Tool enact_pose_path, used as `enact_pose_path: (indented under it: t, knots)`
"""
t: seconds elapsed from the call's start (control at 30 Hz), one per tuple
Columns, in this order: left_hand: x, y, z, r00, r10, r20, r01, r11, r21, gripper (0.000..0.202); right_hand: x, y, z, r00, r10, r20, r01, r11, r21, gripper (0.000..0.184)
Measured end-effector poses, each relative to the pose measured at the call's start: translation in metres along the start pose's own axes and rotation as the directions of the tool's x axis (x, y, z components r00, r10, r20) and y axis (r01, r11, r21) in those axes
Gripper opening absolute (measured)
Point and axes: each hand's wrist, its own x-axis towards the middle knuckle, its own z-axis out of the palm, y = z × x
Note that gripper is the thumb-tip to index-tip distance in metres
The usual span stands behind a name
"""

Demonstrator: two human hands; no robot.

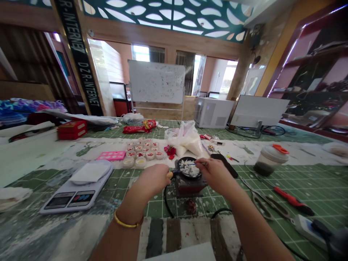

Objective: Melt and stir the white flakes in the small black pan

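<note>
A small black frying pan [189,177] with white flaky chunks [187,167] in it sits on a small dark red electric hot plate [189,189]. My left hand [153,179] is closed around the pan's handle [170,174], whose light wooden end shows beside the fingers. Between the fingers of my right hand [214,174] is a thin stirring stick [191,164], its tip among the white chunks. Just behind the pan stands a plastic bag of white flakes [187,139]. Left of it are several small clear cups [145,152] with pale filling, many topped with red bits.
A kitchen scale [78,188] and a pink mould [111,155] lie to the left. To the right are a phone [225,165], scissors [265,201], a red-handled tool [293,200], a lidded cup [270,159] and a power strip [310,228]. Black cables run near the hot plate.
</note>
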Motion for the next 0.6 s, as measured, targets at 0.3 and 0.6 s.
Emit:
enact_pose_path:
  t: [0.3,0.6]
  knots:
    - [0.0026,-0.0006,0.0014,1.000,-0.008,0.010,0.008,1.000,0.005,0.021,-0.0044,0.0011,-0.0063,0.997,-0.077,0.023,0.076,0.996,0.045,0.027]
    - [0.0011,0.0002,-0.0006,1.000,-0.007,0.008,0.007,1.000,0.013,0.020,-0.0054,0.0020,-0.0087,0.990,-0.130,0.048,0.123,0.986,0.114,0.027]
